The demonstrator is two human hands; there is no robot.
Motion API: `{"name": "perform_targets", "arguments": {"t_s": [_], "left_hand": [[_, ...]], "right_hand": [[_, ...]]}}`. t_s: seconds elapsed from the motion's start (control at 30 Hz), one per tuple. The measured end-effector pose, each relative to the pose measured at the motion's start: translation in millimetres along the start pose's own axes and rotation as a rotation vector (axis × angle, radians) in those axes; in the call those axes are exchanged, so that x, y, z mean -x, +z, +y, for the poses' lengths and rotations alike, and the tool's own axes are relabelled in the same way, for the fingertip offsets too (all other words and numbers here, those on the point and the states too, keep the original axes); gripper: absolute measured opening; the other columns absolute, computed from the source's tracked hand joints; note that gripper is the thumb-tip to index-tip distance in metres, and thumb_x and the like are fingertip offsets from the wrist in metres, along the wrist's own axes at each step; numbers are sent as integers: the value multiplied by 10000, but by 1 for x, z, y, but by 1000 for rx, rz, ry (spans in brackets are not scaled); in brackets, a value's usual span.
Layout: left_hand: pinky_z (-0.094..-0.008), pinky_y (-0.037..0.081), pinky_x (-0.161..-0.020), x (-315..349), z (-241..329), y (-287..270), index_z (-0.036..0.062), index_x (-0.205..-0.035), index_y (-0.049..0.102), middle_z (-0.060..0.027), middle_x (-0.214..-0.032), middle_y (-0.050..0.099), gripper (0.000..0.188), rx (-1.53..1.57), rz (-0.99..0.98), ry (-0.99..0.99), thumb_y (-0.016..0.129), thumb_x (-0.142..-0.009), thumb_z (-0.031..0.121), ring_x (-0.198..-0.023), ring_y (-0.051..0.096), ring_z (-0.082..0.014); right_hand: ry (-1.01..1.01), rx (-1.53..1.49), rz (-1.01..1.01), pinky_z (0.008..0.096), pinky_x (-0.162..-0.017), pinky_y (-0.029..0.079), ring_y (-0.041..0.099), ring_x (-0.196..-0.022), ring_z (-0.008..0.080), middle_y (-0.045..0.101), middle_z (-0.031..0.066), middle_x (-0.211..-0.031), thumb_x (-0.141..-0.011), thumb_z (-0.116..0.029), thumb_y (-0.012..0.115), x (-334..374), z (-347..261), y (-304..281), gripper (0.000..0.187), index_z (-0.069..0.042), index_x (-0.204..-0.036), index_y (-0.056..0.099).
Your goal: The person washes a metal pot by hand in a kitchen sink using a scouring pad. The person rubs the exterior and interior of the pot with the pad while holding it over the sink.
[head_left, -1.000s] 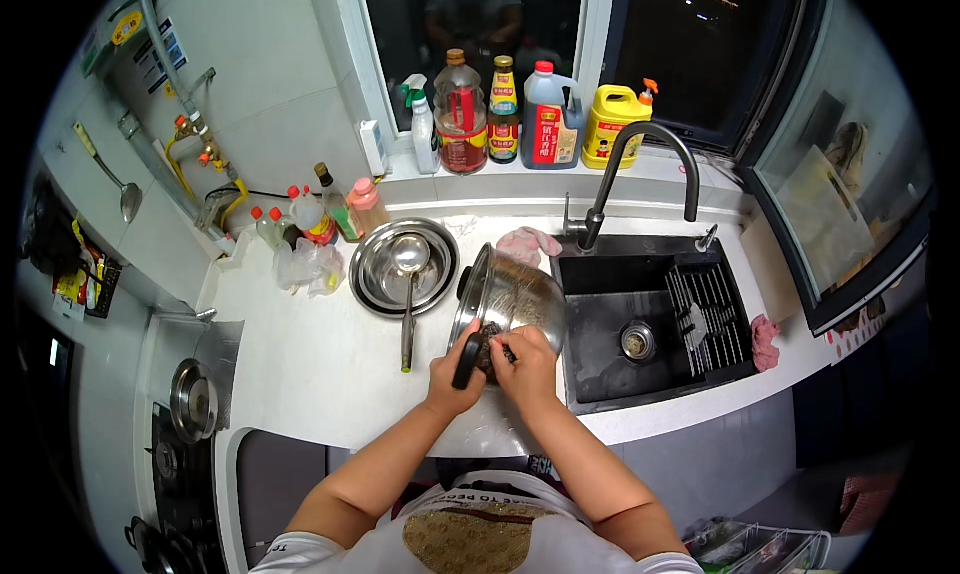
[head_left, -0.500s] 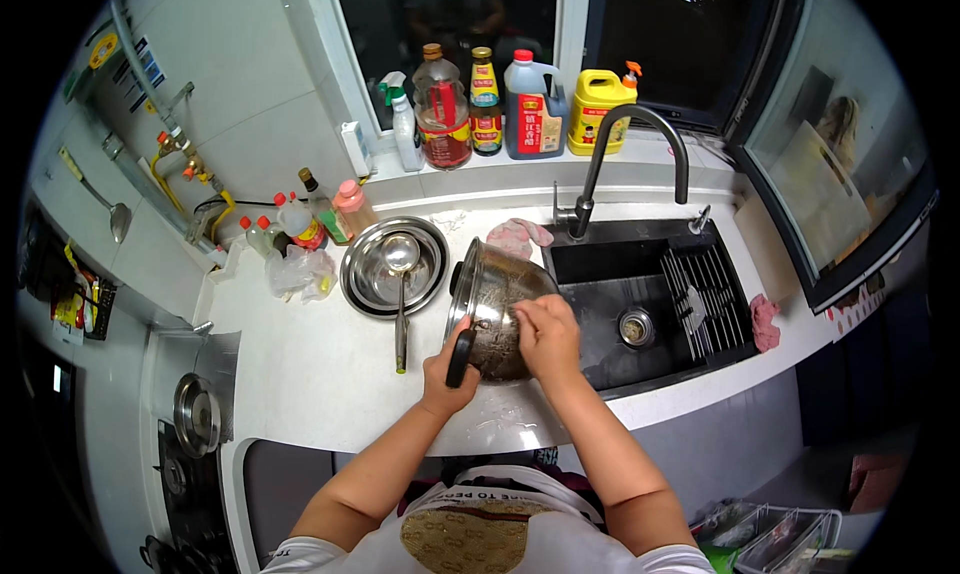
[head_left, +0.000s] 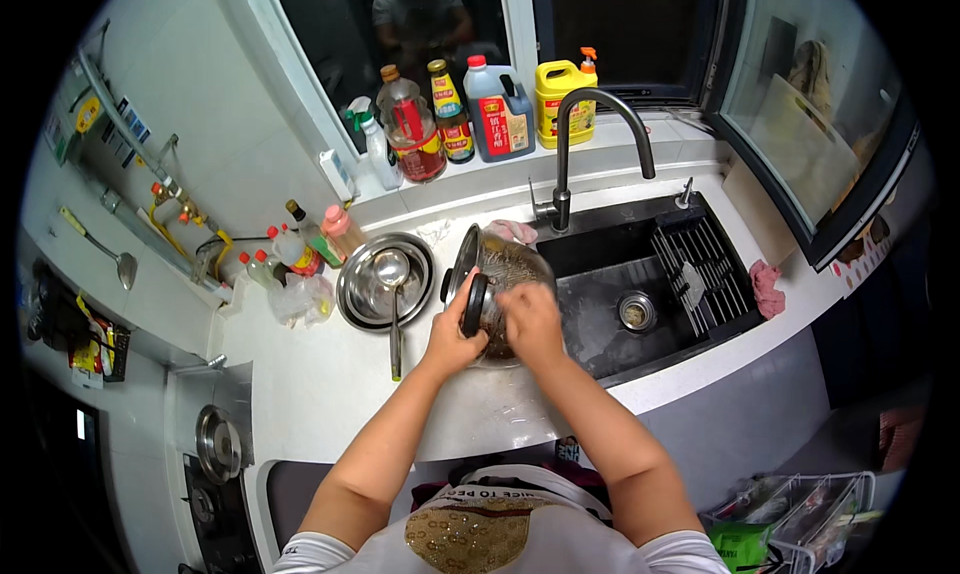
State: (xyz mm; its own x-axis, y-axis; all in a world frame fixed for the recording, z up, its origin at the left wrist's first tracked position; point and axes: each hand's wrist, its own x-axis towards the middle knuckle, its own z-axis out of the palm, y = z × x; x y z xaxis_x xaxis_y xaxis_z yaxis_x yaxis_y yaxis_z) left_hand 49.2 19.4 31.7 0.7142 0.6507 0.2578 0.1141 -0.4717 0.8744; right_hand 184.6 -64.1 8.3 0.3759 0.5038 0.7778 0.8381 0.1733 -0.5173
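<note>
A steel pot (head_left: 520,259) with black handles is tipped on its side on the white counter, left of the sink. My left hand (head_left: 452,339) grips its near black handle (head_left: 476,306), thumb along it. My right hand (head_left: 533,324) is curled against the pot's wet outer wall, fingers bunched and slightly blurred; whatever they may hold is hidden. Beside the pot, to its left, a metal ladle (head_left: 393,284) rests in nested steel bowls (head_left: 350,304), its handle over the rim. Behind the pot lies a pink cloth (head_left: 515,231).
At right is a black sink (head_left: 590,339) with a dark faucet (head_left: 562,169) and a drying rack (head_left: 700,274). Bottles and jugs, including a yellow jug (head_left: 563,104), line the windowsill. Small bottles and a plastic bag (head_left: 302,299) stand at back left. An open window (head_left: 815,154) juts in at right.
The pot has turned in my grip, its near handle swinging upright and its outer wall facing up more. My right hand has shifted along the wall. The whole view has also tilted.
</note>
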Motion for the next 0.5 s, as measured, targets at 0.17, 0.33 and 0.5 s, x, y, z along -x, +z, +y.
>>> {"name": "perform_targets", "arguments": {"t_s": [0.17, 0.33, 0.5], "left_hand": [[-203, 428, -683, -1, -3, 1, 173, -1491, 299, -45, -946, 643, 892, 50, -29, -60, 572, -655, 27, -707, 517, -102], [-273, 442, -875, 5, 6, 4, 104, -1499, 256, -127, -1172, 612, 861, 71, -23, 35, 654, -743, 213, -989, 590, -170], [-302, 442, -903, -8, 18, 6, 89, -1477, 299, -175, -1170, 613, 698, 49, 6, -31, 583, -900, 360, -1031, 604, -215]], "right_hand": [[-27, 34, -18, 381, -676, 485, 569, -773, 278, 577, 88, -811, -693, -1, 649, 8, 1, -3, 157, -64, -834, 671], [-107, -56, -87, 374, -673, 483, 557, -776, 279, 566, 68, -833, -704, -15, 648, 17, -10, -3, 137, -77, -822, 680], [-40, -74, -133, 370, -670, 480, 549, -796, 260, 545, 53, -813, -700, -29, 665, -2, -2, -4, 102, -78, -789, 681]]}}
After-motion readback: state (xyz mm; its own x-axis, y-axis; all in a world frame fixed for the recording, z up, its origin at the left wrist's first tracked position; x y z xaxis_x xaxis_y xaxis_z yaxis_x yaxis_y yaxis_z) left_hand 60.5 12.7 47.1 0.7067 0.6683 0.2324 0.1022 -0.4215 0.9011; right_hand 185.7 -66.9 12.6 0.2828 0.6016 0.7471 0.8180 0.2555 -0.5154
